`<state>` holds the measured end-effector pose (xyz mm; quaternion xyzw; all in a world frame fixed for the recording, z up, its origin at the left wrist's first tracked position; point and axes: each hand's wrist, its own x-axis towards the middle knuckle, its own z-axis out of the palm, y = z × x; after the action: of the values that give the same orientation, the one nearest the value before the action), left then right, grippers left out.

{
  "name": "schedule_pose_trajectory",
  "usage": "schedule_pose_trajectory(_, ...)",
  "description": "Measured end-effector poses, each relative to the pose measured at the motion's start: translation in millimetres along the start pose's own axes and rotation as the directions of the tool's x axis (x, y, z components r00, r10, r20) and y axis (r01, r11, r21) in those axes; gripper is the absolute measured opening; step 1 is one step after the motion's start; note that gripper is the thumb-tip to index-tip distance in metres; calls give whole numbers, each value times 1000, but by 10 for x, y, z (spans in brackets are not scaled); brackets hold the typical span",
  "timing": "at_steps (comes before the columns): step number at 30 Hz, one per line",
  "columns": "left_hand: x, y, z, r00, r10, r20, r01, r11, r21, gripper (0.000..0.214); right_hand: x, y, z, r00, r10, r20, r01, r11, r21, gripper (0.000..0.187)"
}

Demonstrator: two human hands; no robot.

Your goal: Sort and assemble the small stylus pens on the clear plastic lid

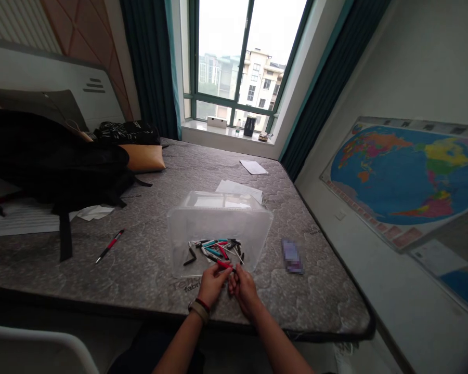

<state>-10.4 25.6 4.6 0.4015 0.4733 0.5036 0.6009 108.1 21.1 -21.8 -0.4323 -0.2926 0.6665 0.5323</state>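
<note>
A clear plastic box [218,218] sits on a bare grey mattress [159,259] and holds several pens and pen parts [218,248] in red, teal and black. My left hand [211,284] is at the box's near edge, fingers pinched on a red pen [223,264]. My right hand [244,290] is beside it, fingers curled round a small dark piece at the pen's end; I cannot make out what it is. The two hands touch at the fingertips. A band is on my left wrist.
A loose red and black pen [109,246] lies on the mattress to the left. Black bags [54,161] and an orange pillow [142,157] sit at the far left. Papers [239,188] lie behind the box, a small blurred card [291,255] to its right. A world map [409,176] hangs on the right wall.
</note>
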Motion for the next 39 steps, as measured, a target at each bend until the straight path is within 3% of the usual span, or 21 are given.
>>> schedule_pose_trajectory(4,13,-29,11,997,59,-49,-60,998,-25,39,-35,-28,11,999,21,-37,-23,998,-55,57)
schedule_pose_trajectory(11,3,-58,38,980,103,-168,-90,993,82,34,-38,23,6,1000,-4,-19,3,998,-55,55)
schedule_pose_trajectory(18,3,-60,15,990,123,-65,-122,992,13,32,-78,9,-9,999,-32,39,34,998,-45,40)
schedule_pose_trajectory(26,45,-77,44,993,101,-63,-104,994,-43,37,-110,-66,18,998,51,48,-50,999,-17,46)
schedule_pose_trajectory(33,71,-106,24,983,170,-69,-170,985,2,33,-141,-76,26,998,-38,52,38,999,4,33)
schedule_pose_trajectory(39,83,0,-9,991,129,-38,-133,986,-101,36,-161,-123,43,987,118,113,-109,991,-81,45)
